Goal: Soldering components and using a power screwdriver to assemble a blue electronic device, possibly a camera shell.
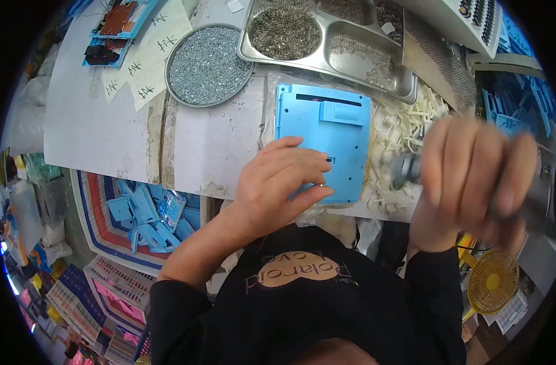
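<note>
- The light-blue plastic casing (342,137) lies flat on the counter (217,140), squarely in front of the person, with its slot and raised block toward the far side.
- The left hand (281,179) rests over the casing's near left part; its thumb and forefinger nearly meet and seem to pinch a small shiny piece (321,185), perhaps a screw.
- The right hand (469,173), blurred, is curled around a dark hand tool (407,166) with a grey nose, probably a power screwdriver; it is apart from the casing, above the cream plastic parts (406,131).
- Done, as far as I can judge: the casing is laid in place, its broad face up and looking whole.
- Left, probably: fastening, since small dark holes (357,147) on that face look unfilled. Whether any screw is seated is too small to tell, and the left hand hides part of the face.
- Supplies look ample: a round dish (208,105) full of silvery screws (208,64), and a steel tray (319,59) of small metal parts beyond the casing.
- More blue plastic parts (145,207) lie in the striped bag (98,216) below, so further pieces seem to await work.
</note>
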Tool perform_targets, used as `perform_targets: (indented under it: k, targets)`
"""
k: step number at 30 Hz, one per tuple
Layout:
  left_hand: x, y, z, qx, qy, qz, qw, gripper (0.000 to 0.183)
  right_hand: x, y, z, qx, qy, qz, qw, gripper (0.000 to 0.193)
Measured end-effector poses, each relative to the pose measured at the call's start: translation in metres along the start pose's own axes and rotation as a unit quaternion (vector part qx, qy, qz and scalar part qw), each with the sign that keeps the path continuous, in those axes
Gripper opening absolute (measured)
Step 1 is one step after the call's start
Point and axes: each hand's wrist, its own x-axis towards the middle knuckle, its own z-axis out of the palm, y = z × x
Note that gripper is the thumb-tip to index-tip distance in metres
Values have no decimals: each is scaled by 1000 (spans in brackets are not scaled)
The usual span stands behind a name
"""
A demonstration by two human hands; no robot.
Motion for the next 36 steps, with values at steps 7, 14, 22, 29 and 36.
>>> perform_targets:
  k: [7,14,22,29,36]
  targets:
    - [-9,18,1,21,46,25,998,18,-13,5,48,59,2,7,998,26]
    - [-20,12,-1,58,62,53,995,18,-14,17,66,48,63,6,997,27]
    - [-14,7,-3,59,95,84,990,21,-12,13,73,-5,104,18,994,27]
    - [27,-37,-67,222,123,5,967,20,16,22,39,-75,98,17,992,19]
    - [30,-95,-101,396,124,-106,904,14,51,84,-3,-75,70,14,995,26]
